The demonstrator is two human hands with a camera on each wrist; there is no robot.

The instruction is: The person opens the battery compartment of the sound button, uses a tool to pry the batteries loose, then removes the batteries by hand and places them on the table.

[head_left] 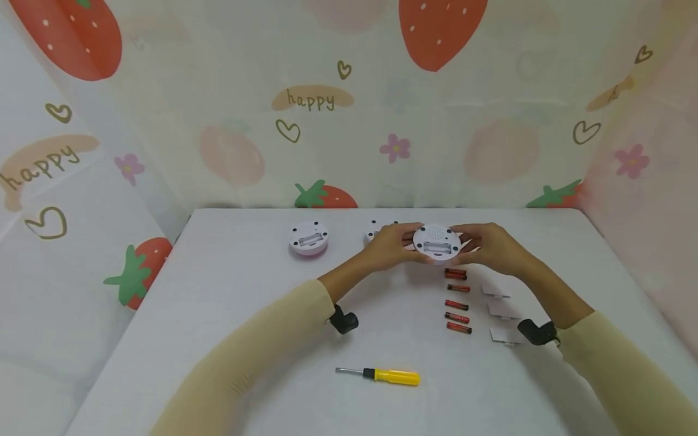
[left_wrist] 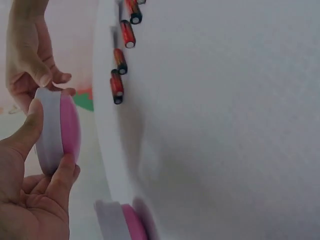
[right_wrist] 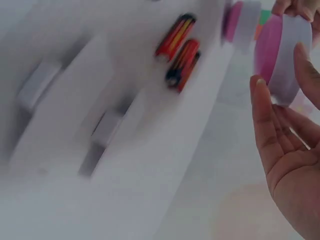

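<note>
A round white-and-pink battery device [head_left: 437,243] is held up over the far part of the table, its underside with speaker holes and an open battery slot facing me. My left hand [head_left: 390,247] pinches its left edge, thumb on the white side and fingers at the pink side [left_wrist: 71,125]. At the opposite edge my right hand [head_left: 495,247] holds it, with the thumb against the white casing [right_wrist: 292,60]. A second such device [head_left: 374,229] is partly hidden behind my left hand. A third [head_left: 309,237] lies slot up farther left.
Several red batteries [head_left: 457,304] lie in a column below the held device. Right of them are three flat white pieces [head_left: 504,310], by my right forearm. A yellow-handled screwdriver [head_left: 396,377] lies near the front. A printed cloth [head_left: 436,151] rises behind the table.
</note>
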